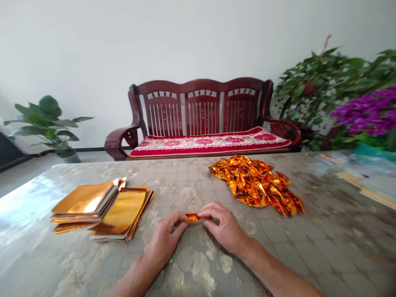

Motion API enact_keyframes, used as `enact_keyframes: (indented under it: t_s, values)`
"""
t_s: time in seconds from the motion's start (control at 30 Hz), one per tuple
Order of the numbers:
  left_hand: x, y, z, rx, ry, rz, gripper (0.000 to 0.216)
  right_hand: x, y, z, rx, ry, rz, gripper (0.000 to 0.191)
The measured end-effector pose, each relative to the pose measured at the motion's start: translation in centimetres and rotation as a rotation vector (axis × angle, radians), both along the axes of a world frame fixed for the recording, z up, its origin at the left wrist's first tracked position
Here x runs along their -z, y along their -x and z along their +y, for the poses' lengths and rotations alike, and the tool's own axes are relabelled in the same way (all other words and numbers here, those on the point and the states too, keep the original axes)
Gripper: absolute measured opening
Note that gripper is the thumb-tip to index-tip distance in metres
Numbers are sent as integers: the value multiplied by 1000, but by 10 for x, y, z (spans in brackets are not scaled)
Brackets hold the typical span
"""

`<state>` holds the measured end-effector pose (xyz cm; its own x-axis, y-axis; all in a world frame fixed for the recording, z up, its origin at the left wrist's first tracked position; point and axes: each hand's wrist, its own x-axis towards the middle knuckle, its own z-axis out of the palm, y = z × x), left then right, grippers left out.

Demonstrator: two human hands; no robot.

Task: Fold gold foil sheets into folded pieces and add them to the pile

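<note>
My left hand (165, 239) and my right hand (224, 230) meet over the near middle of the table, both pinching one small folded piece of gold foil paper (193, 217) between their fingertips. Most of the piece is hidden by the fingers. To the left lie two stacks of flat gold foil sheets (103, 207), fanned slightly. Beyond my right hand a heap of folded gold foil pieces (256, 185) rests on the table.
The table (324, 239) has a glossy patterned cover. Clear bags and flat papers (365, 173) lie at its far right. Behind stand a dark wooden bench (201, 117) with a red cushion, a potted plant (49, 121) at left, and leafy plants with purple flowers (368, 109) at right.
</note>
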<state>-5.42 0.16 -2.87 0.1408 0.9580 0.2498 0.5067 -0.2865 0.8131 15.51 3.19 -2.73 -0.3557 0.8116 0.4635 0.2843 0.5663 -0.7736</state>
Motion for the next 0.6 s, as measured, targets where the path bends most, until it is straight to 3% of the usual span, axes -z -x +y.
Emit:
enact_keyframes:
  t_s: [0.33,0.6]
  values:
    - [3,-1,-2,-11,-4,-26,13,3,5,-1,121,70,161,41]
    - [5,-2,-3,-8,27,-48,11,9,2,-4,118,71,116,48]
